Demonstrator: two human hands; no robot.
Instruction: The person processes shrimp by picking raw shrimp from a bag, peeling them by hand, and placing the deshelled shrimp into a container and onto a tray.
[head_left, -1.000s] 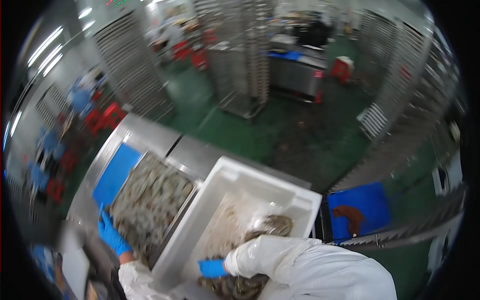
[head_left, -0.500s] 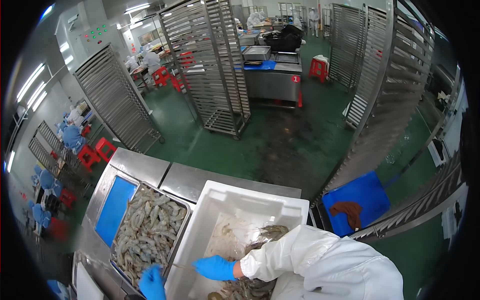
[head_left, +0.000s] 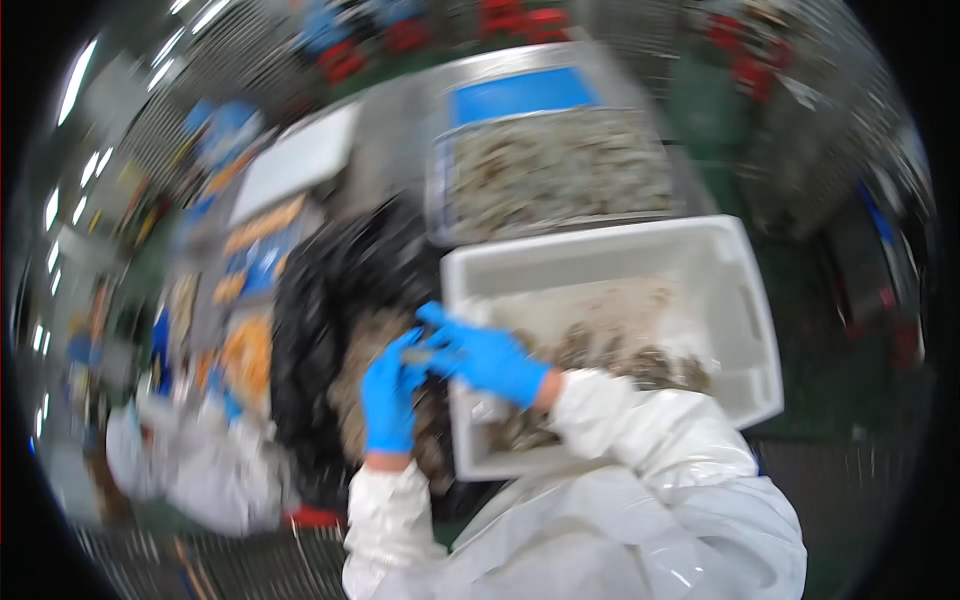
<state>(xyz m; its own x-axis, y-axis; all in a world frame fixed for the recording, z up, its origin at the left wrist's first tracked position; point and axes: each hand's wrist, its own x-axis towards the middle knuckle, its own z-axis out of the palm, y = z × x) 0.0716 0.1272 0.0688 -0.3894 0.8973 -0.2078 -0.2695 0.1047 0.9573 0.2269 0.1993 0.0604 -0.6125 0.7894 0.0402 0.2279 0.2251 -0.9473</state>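
My left hand (head_left: 388, 400) and my right hand (head_left: 485, 360), both in blue gloves, meet fingertip to fingertip over the black plastic bag's edge. Between them is a small greyish shrimp (head_left: 418, 355), blurred, with both sets of fingers closed on it. Beneath my left hand, a brownish heap of shrimp scraps (head_left: 365, 365) lies in the black plastic bag (head_left: 310, 300). My right wrist passes over the white bin (head_left: 600, 245), where loose shrimp (head_left: 650, 368) lie along the near side. Behind the bin, a metal tray (head_left: 437, 190) is heaped with shrimp (head_left: 560, 165).
A blue board (head_left: 525, 95) lies behind the tray on the metal table (head_left: 395, 140). Left of it is a white board (head_left: 300, 160). Another person in white (head_left: 200, 460) is close by on the left, beside orange-coloured food (head_left: 247, 355). Red stools (head_left: 520, 20) stand beyond the table.
The view has swung left, bringing the black bag and the neighbouring person into sight. My hands, apart before near the tray and bin, have come together over the bag.
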